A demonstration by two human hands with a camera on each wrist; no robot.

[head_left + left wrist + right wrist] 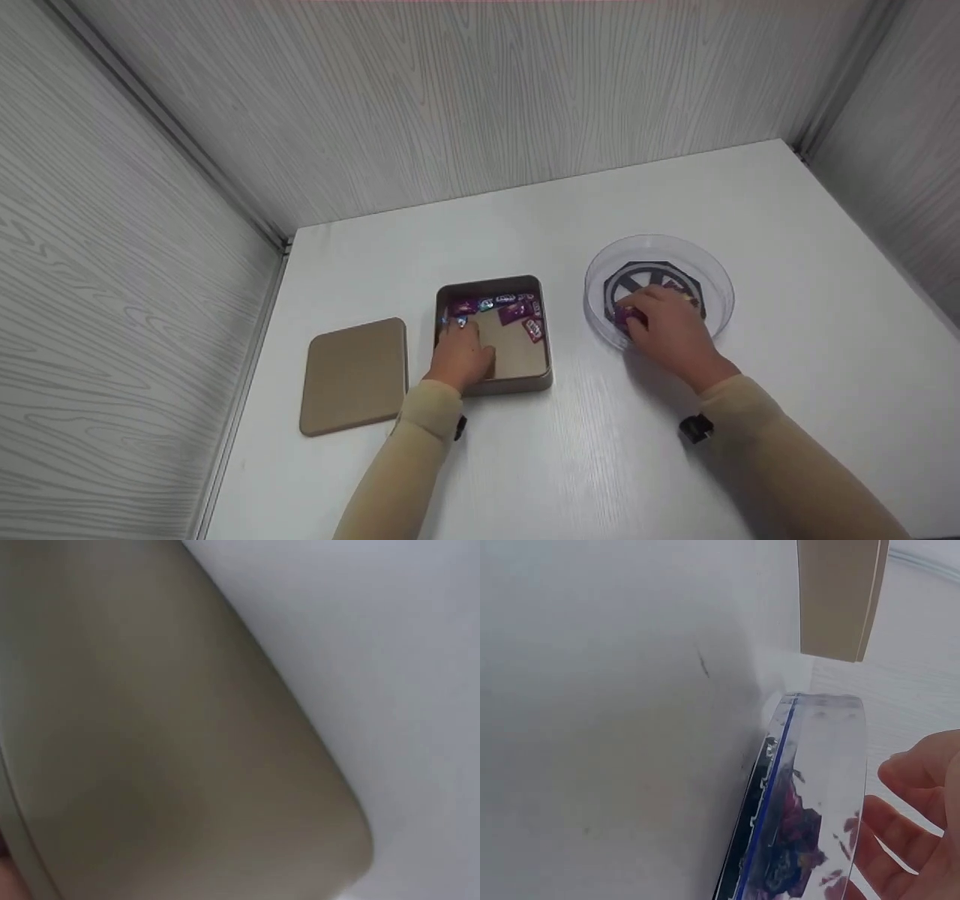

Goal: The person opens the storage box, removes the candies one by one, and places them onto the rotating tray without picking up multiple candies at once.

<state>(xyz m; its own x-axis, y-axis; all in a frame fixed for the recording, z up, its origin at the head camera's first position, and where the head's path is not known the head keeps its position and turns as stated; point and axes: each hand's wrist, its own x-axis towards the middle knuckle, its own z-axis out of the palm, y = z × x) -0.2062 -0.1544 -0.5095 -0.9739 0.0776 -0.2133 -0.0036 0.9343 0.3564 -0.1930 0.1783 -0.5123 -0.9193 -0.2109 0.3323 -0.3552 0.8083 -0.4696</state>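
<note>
My left hand [460, 356] reaches into a square gold tin [517, 385], its fingertips touching a small shiny blue wrapped candy [461, 321] near the left wall. The thumb stands apart. Several purple, red and blue wrapped candies [516, 311] lie along the tin's back and right sides. Over a clear round dish [720, 289] is my right hand [670, 326], its fingers lowered inside. By those fingertips lies a purple wrapped candy [624, 313]. The right wrist view shows a gap between thumb and fingers, and dark wrapped candies [791, 847] through the dish wall.
The tin's flat gold lid [354, 376] lies on the white table [570, 457] to the left of the tin. Wood-grained panels [480, 97] stand behind and on both sides. A dark wheel-like pattern [641, 277] shows at the dish's bottom.
</note>
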